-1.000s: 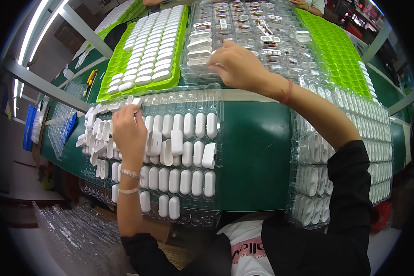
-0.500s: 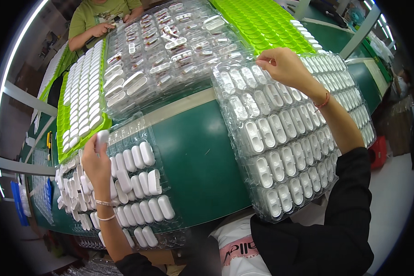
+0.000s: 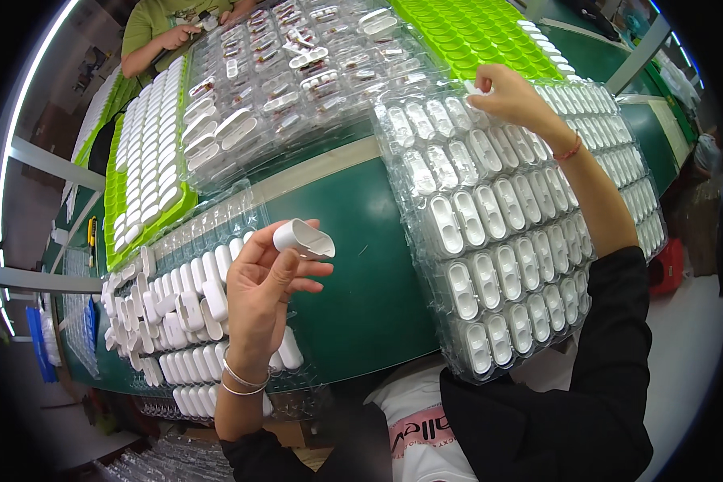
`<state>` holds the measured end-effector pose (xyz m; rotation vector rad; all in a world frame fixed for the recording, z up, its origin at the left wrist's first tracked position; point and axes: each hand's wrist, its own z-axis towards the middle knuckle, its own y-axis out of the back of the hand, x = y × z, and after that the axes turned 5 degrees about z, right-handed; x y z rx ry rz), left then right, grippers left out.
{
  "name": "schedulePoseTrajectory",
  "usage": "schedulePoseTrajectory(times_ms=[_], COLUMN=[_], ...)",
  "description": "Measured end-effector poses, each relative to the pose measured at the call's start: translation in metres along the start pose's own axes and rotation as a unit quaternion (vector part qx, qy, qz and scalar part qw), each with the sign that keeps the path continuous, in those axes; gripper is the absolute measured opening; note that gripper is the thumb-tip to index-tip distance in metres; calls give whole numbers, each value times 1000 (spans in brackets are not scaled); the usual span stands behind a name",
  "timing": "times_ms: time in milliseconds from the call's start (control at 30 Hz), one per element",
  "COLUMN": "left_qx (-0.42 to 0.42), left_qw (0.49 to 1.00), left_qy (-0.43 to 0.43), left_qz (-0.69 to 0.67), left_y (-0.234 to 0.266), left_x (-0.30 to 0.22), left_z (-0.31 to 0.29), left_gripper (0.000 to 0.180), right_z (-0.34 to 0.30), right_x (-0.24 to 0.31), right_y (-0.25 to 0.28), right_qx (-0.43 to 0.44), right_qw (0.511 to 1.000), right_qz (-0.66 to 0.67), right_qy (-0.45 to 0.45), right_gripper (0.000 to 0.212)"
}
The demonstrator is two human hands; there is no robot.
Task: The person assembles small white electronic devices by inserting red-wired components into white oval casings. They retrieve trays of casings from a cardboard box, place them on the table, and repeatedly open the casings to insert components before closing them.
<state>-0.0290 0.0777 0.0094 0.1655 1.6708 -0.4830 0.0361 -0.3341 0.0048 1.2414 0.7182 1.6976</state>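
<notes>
My left hand (image 3: 253,301) grips a white hollow oval shell (image 3: 294,236) between thumb and fingers, its open end facing right. It is raised above the green table (image 3: 353,313), at the right edge of a clear tray of similar white shells (image 3: 191,313). At the upper right, my right hand (image 3: 516,100) pinches a small white piece (image 3: 473,87), partly hidden by the fingers. That hand is over the far rows of a clear plastic tray (image 3: 416,277) filled with white oval inserts (image 3: 490,213), each with two hollows.
Ahead lie clear trays with small assorted parts (image 3: 297,72). A lime-green tray of white pieces (image 3: 146,153) stands at the left, another lime-green tray (image 3: 458,36) at the back. Across the table a person in a green shirt (image 3: 157,24) works. A red bin (image 3: 665,265) is at the right.
My left hand has moved right with the white shell and turned it so its hollow shows. My right hand has moved slightly up and right, and a white piece now shows at its fingertips.
</notes>
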Motion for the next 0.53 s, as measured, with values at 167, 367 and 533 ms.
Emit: schedulePoseTrajectory(times_ms=[167,367,533], left_qx=[-10,-81,-98], left_qw=[1000,994,981], left_qy=[10,-10,-9], left_qz=[-5,79,169], left_y=[3,-1,25], left_x=[11,21,28], left_z=[-7,-12,-6], left_gripper=[33,23,35], right_z=[-17,-58,-78], right_x=[59,154,164], right_y=[-5,-20,-51], right_qx=[33,271,252], right_qw=[975,846,843], right_qz=[213,456,474], right_qy=[49,-49,21], right_gripper=[23,19,22])
